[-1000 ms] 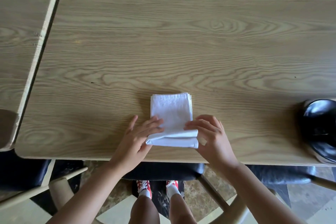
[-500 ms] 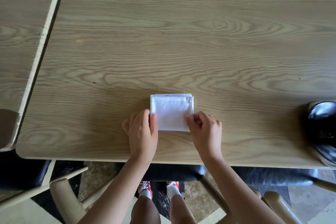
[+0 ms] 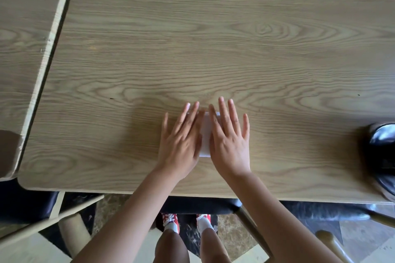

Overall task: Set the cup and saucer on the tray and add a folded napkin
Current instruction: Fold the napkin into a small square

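A white folded napkin (image 3: 205,134) lies on the wooden table (image 3: 213,49) near its front edge. Only a narrow strip of it shows between my hands. My left hand (image 3: 180,141) lies flat on the napkin's left part, fingers straight and spread. My right hand (image 3: 229,141) lies flat on its right part in the same way. Both palms press down; neither hand grips anything. At the right edge of the view sits a shiny black dish (image 3: 383,156), cut off by the frame. No tray or cup can be made out.
A second wooden table (image 3: 25,49) stands to the left across a narrow gap. Chair backs line the far side, and chair legs and a dark seat show below the front edge. My legs and red-and-white shoes are visible under the table.
The napkin's near half was folded over, making a smaller square. Both hands then moved from its near corners onto its top and now lie flat on it.
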The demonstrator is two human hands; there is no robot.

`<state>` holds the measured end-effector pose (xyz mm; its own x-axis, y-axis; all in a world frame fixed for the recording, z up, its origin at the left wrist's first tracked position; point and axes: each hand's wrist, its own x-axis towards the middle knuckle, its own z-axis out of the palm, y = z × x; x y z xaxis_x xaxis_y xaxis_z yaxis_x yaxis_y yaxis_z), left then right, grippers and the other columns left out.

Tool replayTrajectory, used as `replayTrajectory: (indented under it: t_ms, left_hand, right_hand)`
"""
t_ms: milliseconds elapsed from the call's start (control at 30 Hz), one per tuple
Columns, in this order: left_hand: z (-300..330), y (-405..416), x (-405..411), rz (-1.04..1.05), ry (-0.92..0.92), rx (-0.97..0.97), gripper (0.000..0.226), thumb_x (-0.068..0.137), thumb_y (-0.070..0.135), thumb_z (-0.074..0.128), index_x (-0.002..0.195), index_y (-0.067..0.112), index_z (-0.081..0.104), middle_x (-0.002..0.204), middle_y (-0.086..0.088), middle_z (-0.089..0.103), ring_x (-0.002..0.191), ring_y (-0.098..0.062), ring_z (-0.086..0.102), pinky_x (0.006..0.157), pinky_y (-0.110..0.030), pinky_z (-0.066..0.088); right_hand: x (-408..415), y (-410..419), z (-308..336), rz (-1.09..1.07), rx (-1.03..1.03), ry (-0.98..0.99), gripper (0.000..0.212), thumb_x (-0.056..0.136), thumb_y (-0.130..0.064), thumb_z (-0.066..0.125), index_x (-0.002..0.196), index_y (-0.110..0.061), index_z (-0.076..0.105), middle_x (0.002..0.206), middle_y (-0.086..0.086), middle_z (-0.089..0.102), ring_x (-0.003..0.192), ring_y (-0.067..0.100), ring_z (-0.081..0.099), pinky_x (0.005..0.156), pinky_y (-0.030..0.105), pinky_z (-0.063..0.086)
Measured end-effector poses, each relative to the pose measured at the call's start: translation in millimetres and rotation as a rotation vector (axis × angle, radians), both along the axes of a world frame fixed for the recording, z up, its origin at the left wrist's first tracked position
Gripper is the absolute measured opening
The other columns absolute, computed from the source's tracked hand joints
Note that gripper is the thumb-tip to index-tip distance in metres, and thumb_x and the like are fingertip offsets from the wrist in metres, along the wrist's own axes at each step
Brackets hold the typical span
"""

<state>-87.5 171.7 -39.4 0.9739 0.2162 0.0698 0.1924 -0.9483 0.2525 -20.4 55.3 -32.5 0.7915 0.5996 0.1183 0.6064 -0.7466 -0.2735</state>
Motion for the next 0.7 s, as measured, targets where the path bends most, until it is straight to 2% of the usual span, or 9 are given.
replayTrajectory:
  t_ms: [67,167,333,400,533,633,700]
  left_hand:
    - [-3.4,3.1,1.6,0.009,0.061,0.021,0.053,0.094,0.031,0.026,0.145,0.017,0.025,0.154,0.000,0.023,0.142,-0.014,0.017,0.111,-0.054,0.016]
    - [-5.8,4.0,2.9,0.029,0.086,0.045,0.052,0.096,0.037,0.020,0.145,0.020,0.025,0.153,0.003,0.026,0.141,-0.012,0.019,0.110,-0.056,0.017]
    - [-4.8,5.0,5.7,0.010,0.078,0.029,0.052,0.092,0.035,0.030,0.142,0.021,0.032,0.148,-0.001,0.037,0.139,-0.017,0.028,0.106,-0.061,0.021]
    - [-6.1,6.3,6.1,-0.001,0.089,0.034,0.054,0.089,0.034,0.036,0.141,0.022,0.031,0.147,-0.002,0.038,0.139,-0.017,0.028,0.104,-0.065,0.019]
    - [-7.6,6.6,7.8,0.006,0.132,0.036,0.054,0.087,0.035,0.038,0.139,0.021,0.033,0.145,-0.004,0.042,0.138,-0.019,0.027,0.101,-0.069,0.020]
    - [-0.7,6.1,6.7,0.014,0.182,0.032,0.052,0.089,0.037,0.035,0.139,0.022,0.031,0.145,-0.002,0.043,0.138,-0.017,0.028,0.099,-0.071,0.026]
    - [5.0,4.7,6.9,0.030,0.210,0.034,0.054,0.090,0.040,0.032,0.142,0.025,0.026,0.149,0.002,0.036,0.139,-0.015,0.022,0.101,-0.070,0.024]
  right_hand:
    - [4.1,0.1,-7.1,0.025,-0.026,0.044,0.054,0.089,-0.019,0.048,0.141,-0.013,0.033,0.153,0.005,0.022,0.142,0.020,0.009,0.113,0.048,0.015]
    - [7.6,-1.8,-13.3,0.062,-0.038,0.088,0.051,0.092,-0.029,0.035,0.140,-0.012,0.032,0.153,0.006,0.021,0.142,0.022,0.011,0.113,0.042,0.011]
    - [13.1,0.2,-9.3,0.096,-0.081,0.105,0.056,0.090,-0.032,0.029,0.143,-0.014,0.028,0.151,0.008,0.030,0.142,0.027,0.018,0.112,0.047,0.020]
    - [14.4,-0.1,-9.0,0.103,-0.077,0.115,0.057,0.088,-0.032,0.031,0.143,-0.015,0.028,0.150,0.008,0.032,0.141,0.028,0.019,0.112,0.047,0.018]
    - [13.2,1.7,-10.3,0.099,-0.120,0.130,0.061,0.086,-0.032,0.034,0.144,-0.017,0.025,0.153,0.007,0.025,0.143,0.027,0.015,0.113,0.045,0.013]
    - [11.9,2.1,-5.9,0.088,-0.179,0.133,0.061,0.088,-0.034,0.031,0.145,-0.017,0.022,0.155,0.005,0.019,0.143,0.026,0.013,0.114,0.047,0.020]
    - [11.9,1.1,-2.3,0.096,-0.197,0.130,0.059,0.089,-0.034,0.029,0.145,-0.016,0.023,0.155,0.003,0.019,0.143,0.024,0.014,0.111,0.049,0.023]
